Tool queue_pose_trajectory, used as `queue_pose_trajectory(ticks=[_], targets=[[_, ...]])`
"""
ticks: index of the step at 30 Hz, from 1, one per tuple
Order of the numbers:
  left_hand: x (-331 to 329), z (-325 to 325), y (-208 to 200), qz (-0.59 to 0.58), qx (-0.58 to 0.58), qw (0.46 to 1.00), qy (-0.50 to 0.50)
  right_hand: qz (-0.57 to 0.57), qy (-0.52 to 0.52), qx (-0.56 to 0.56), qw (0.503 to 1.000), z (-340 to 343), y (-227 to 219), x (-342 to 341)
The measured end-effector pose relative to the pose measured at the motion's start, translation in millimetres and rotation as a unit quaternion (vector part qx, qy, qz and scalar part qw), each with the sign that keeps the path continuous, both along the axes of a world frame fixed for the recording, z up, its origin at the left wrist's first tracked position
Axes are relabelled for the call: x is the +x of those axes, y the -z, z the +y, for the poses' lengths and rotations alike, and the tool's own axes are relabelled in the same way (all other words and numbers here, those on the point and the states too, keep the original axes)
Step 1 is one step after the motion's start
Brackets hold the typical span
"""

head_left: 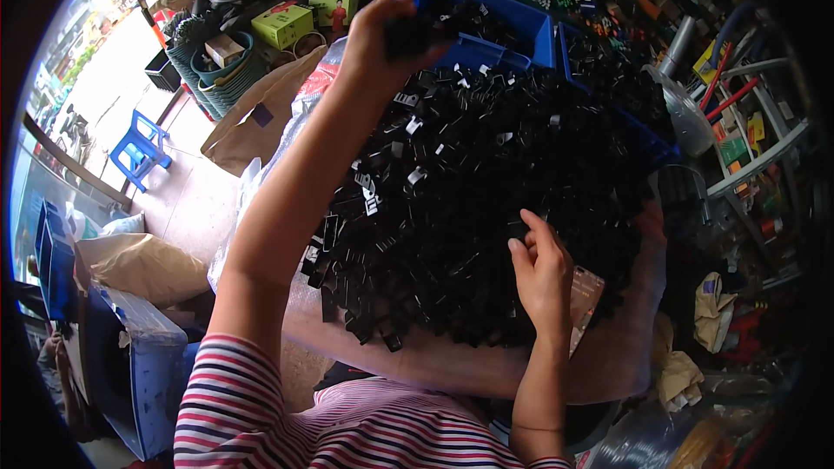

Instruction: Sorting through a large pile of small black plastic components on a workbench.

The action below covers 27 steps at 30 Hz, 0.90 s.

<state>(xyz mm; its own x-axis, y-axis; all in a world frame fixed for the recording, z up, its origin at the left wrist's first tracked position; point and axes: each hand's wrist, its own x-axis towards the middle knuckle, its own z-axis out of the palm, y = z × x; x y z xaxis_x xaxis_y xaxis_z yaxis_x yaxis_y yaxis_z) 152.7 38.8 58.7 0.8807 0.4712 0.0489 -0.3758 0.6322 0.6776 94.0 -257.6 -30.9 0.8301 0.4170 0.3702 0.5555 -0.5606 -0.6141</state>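
A large heap of small black plastic pieces (469, 182), a few white ones (417, 175) among them, covers the work surface before me. My left hand (375, 43) reaches out to the far side, beside a blue plastic bin (543, 39) that holds more black pieces. Its fingers curl round a dark clump of black pieces (407, 36); how many is not clear. Lower down, over the near right part of the heap, my right hand (543, 274) pinches one small black piece (518, 230) between thumb and forefinger.
A phone (585, 300) lies beside my right wrist. Another blue bin (647, 135) stands at the heap's right. Stacked baskets (221, 78), green boxes (285, 24) and a blue stool (141, 149) are at the left. A metal rack (764, 161) stands at the right.
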Motion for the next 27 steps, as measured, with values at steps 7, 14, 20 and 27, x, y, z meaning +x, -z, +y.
queue_pose_trajectory(ticks=[7,14,20,27], targets=[[28.4,-23.2,-41.5,-0.04,0.407,0.912,-0.022,0.057,-0.049,0.137,0.988,-17.5,0.2,-46.9],[-209.1,-112.1,81.6,0.217,0.065,0.859,0.458,-0.099,-0.226,0.176,0.953,-8.3,6.7,-92.9],[-239.5,-120.3,116.7,0.116,-0.12,0.951,0.262,-0.077,-0.244,0.071,0.964,10.3,-7.4,-86.6],[-231.2,-110.1,127.3,0.075,-0.067,0.969,0.227,-0.054,-0.062,-0.005,0.997,-11.9,-1.7,-61.8]])
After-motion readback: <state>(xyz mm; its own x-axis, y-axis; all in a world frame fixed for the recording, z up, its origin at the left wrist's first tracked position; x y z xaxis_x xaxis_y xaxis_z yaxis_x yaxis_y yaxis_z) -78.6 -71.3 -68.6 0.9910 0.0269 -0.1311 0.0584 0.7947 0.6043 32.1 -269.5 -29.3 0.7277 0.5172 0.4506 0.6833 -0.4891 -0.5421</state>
